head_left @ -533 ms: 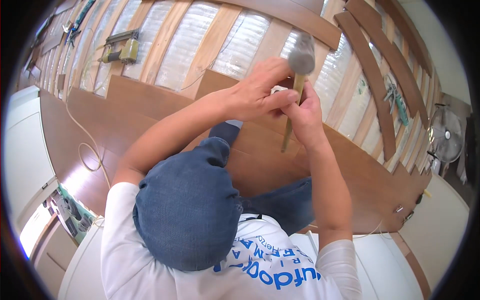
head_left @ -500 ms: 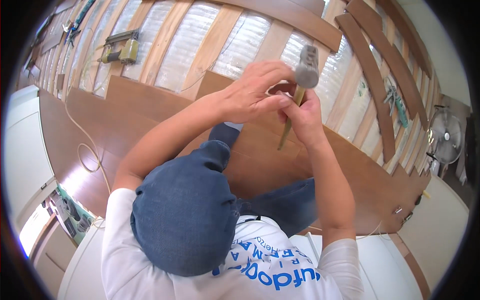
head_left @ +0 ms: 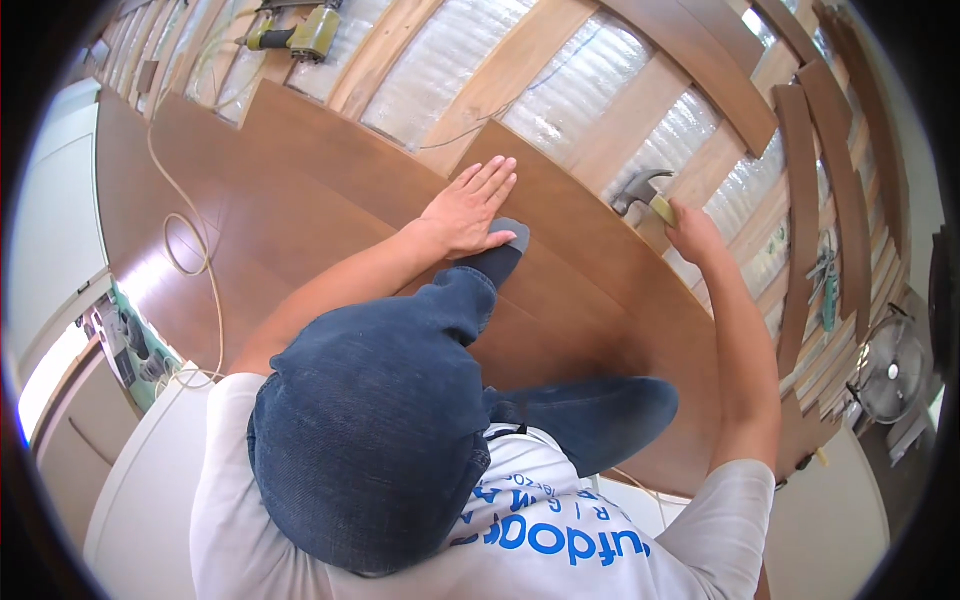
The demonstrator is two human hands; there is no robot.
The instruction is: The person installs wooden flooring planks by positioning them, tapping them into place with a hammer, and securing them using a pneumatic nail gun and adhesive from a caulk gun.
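My right hand (head_left: 693, 232) grips the yellowish handle of a claw hammer (head_left: 640, 190). The grey hammer head is beside the outer edge of the laid brown floorboards (head_left: 590, 250), above the wooden battens and silvery sheeting. I cannot tell whether the head touches the board edge. My left hand (head_left: 467, 212) lies flat with its fingers stretched out on the boards, holding nothing, right by my socked foot (head_left: 500, 255). Its fingertips point toward a stepped corner of the flooring.
A green nail gun (head_left: 310, 38) lies on the battens at the far left. Loose brown boards (head_left: 797, 220) rest across the battens (head_left: 640, 122) on the right, near teal-handled pliers (head_left: 828, 290). An air hose (head_left: 165, 165) loops over the left flooring. A fan (head_left: 890, 370) stands far right.
My hands have moved apart. The left now lies flat on the boards. The right has carried the hammer outward and down to the board edge. My view has shifted.
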